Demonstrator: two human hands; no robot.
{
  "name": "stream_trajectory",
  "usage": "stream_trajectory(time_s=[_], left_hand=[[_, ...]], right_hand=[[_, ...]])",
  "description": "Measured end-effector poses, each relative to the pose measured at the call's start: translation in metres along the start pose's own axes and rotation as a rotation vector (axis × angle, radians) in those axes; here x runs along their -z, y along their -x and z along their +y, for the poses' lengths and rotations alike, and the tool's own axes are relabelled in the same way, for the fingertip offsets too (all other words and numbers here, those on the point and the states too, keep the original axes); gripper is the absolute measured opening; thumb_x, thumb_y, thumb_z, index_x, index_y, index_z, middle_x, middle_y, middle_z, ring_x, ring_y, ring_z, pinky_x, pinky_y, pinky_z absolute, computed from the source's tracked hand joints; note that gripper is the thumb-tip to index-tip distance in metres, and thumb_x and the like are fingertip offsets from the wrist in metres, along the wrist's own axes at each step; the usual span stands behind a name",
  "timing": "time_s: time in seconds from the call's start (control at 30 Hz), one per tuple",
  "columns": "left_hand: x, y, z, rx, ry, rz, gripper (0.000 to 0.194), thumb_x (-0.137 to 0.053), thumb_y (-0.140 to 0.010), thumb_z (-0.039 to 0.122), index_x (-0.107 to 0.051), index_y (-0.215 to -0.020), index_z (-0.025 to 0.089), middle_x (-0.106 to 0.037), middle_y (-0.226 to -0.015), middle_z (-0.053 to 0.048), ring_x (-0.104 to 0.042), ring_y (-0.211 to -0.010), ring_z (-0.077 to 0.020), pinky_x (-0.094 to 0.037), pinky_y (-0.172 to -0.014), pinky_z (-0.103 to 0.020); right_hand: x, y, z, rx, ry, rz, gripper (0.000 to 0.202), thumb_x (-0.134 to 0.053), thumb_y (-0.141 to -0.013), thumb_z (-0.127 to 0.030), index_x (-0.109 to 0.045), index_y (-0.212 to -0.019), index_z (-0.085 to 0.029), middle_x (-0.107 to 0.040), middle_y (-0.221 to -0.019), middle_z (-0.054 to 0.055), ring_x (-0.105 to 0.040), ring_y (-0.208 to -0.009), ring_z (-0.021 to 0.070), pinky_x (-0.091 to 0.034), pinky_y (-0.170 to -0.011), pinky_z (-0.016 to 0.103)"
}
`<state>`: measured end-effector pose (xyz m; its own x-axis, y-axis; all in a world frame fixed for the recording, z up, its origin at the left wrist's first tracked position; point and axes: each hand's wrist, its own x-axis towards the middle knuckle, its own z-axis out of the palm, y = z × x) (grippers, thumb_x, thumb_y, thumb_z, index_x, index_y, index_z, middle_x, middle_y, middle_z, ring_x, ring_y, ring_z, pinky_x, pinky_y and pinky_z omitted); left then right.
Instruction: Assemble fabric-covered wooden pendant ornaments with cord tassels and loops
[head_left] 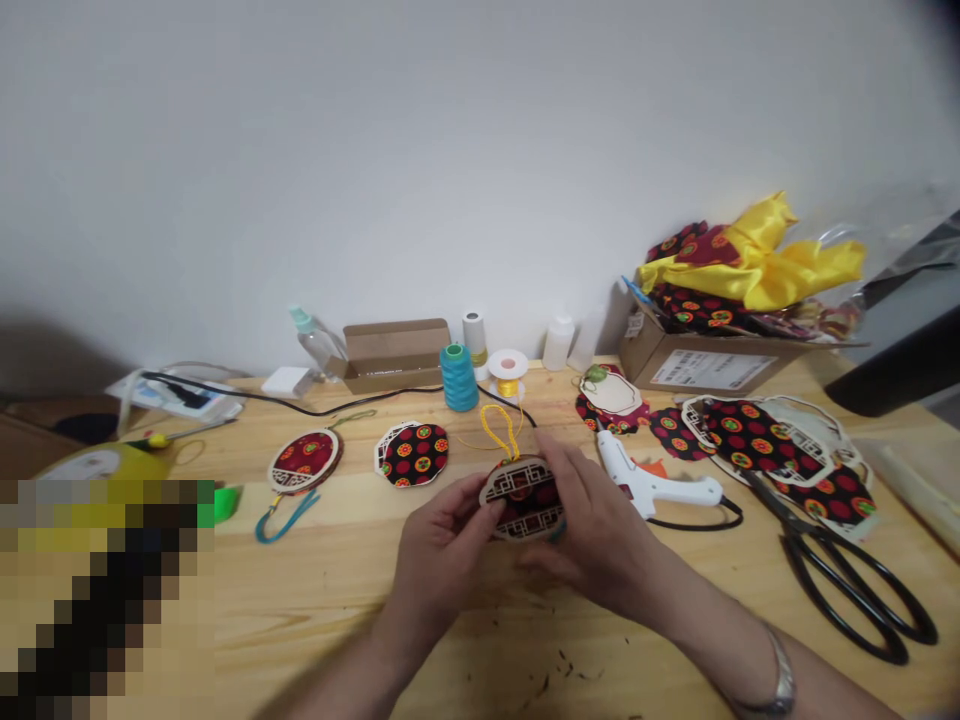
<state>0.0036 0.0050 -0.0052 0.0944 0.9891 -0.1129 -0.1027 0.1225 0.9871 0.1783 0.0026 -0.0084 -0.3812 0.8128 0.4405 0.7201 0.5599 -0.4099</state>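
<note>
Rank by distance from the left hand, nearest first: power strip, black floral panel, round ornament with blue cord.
1. Black floral panel, just beyond the left hand.
2. Round ornament, farther left.
3. Power strip, far left, near the wall.

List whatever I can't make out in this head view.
- Back of the lattice ornament: turned away, with the left hand and right hand over its edges.
- Lower contents of the cardboard box: under yellow cloth.
- Box label print: too small, blurred.
- Lower left corner: pixelated.
- Both forearms: cut off by the frame edge.
</note>
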Motion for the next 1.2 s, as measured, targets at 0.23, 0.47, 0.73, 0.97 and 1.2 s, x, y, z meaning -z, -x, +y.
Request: stream_trajectory(time_s=[0.23, 0.47, 0.73, 0.97, 1.2], left_hand=[[0.001, -0.002, 0.0, 0.069, 0.046, 0.018, 0.033, -0.069, -0.069, 0.026, -0.067, -0.1, 0.015, -0.073, -0.096, -0.007, -0.067, -0.088, -0.0214, -0.056, -0.076, -0.031], [0.003, -0.001, 0.0, 0.017, -0.009, -0.016, 0.031, -0.068, -0.071, 0.022, -0.068, -0.101, 0.017, -0.072, -0.099, -0.006, -0.067, -0.091, -0.0202, -0.054, -0.081, -0.03], [0.003, 0.001, 0.006, -0.092, -0.066, -0.067, 0.026, -0.065, -0.073, 0.018, -0.07, -0.098, 0.022, -0.072, -0.098, -0.002, -0.067, -0.09, -0.0182, -0.054, -0.081, -0.027], [0.003, 0.005, 0.009, -0.172, -0.148, -0.064, 0.026, -0.063, -0.074, 0.017, -0.071, -0.097, 0.026, -0.072, -0.098, 0.0, -0.067, -0.089, -0.017, -0.053, -0.081, -0.026], [0.001, 0.006, 0.005, -0.224, -0.172, 0.016, 0.022, -0.064, -0.074, 0.018, -0.072, -0.093, 0.025, -0.074, -0.092, 0.001, -0.068, -0.082, -0.0167, -0.054, -0.077, -0.024]], right_hand=[[0.017, -0.014, 0.01, -0.346, -0.613, 0.022, 0.024, -0.05, -0.086, -0.028, -0.064, -0.103, -0.019, -0.069, -0.091, 0.006, -0.063, -0.08, 0.0161, -0.054, -0.069, 0.032], [0.021, -0.019, 0.007, -0.443, -0.847, -0.037, 0.016, -0.059, -0.078, -0.024, -0.073, -0.086, -0.021, -0.071, -0.073, 0.001, -0.065, -0.069, 0.0142, -0.054, -0.064, 0.027], [0.021, -0.012, 0.0, -0.243, -0.548, 0.116, 0.019, -0.05, -0.085, -0.019, -0.07, -0.083, -0.018, -0.065, -0.066, 0.001, -0.058, -0.061, 0.0113, -0.045, -0.055, 0.023], [0.021, -0.01, -0.002, -0.173, -0.44, 0.138, 0.021, -0.047, -0.087, -0.018, -0.065, -0.076, -0.017, -0.059, -0.063, 0.0, -0.054, -0.061, 0.0116, -0.041, -0.055, 0.024], [0.015, -0.009, 0.004, -0.143, -0.468, 0.166, 0.018, -0.048, -0.087, -0.019, -0.065, -0.081, -0.018, -0.058, -0.066, 0.001, -0.053, -0.063, 0.0122, -0.042, -0.056, 0.025]])
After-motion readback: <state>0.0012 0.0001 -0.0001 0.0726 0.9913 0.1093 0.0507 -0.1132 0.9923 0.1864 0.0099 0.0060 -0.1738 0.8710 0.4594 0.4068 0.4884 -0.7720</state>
